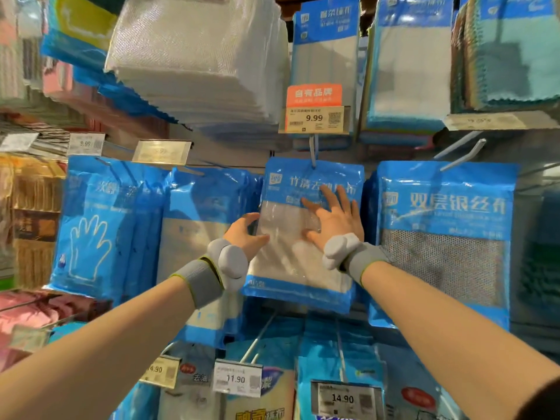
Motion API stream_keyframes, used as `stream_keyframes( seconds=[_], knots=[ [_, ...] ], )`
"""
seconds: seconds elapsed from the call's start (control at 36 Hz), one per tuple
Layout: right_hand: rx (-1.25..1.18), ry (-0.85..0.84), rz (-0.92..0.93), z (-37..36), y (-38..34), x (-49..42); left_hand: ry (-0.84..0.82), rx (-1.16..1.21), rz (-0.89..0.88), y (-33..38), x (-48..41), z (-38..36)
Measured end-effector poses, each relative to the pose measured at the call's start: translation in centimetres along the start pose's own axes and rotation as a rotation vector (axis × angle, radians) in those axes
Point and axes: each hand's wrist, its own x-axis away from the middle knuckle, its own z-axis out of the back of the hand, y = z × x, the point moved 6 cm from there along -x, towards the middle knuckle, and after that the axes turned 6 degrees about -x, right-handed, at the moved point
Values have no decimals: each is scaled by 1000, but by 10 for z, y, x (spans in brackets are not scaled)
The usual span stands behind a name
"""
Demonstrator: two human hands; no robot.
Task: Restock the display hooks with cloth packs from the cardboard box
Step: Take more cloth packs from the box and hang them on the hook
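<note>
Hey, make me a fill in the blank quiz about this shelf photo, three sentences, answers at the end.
1. The right hand lies flat on a pack while the left hand grips the pack's ____ edge.
2. The price tag just above that pack reads ____.
3. The pack's top hangs on a metal ____.
Missing words: left; 9.99; hook.

Blue cloth pack (306, 234) with white cloth; orange-and-yellow price tag (314, 112) above.
</note>
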Motion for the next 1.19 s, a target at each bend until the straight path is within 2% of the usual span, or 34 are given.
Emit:
stream_keyframes(
  seconds=[0.22,0.33,0.42,0.5,0.58,0.75,0.94,1.03,1.08,1.19],
  knots=[
    [-62,-14,35,-2,4,6,-20,94,60,-11,13,-20],
    [-368,103,-7,14,-2,33,-49,193,53,-10,29,-34],
    [-591,162,-184,14,12,90,-144,235,78,-10,58,-68],
    [-842,207,-346,17,18,127,-167,276,62,-1,78,-82],
    [-881,292,-549,15,43,184,-270,345,65,2,117,-121],
    [-889,301,-932,-12,112,340,-568,413,112,-12,232,-224],
    [-797,126,-1286,-48,168,519,-921,407,333,-30,356,-346],
    [-781,83,-1417,-58,182,586,-1051,322,380,-31,404,-388],
    [-747,-21,-1494,-67,189,628,-1137,291,417,-38,434,-412],
    [-615,-244,-1674,-101,221,742,-1347,73,413,-57,497,-468]
  ],
)
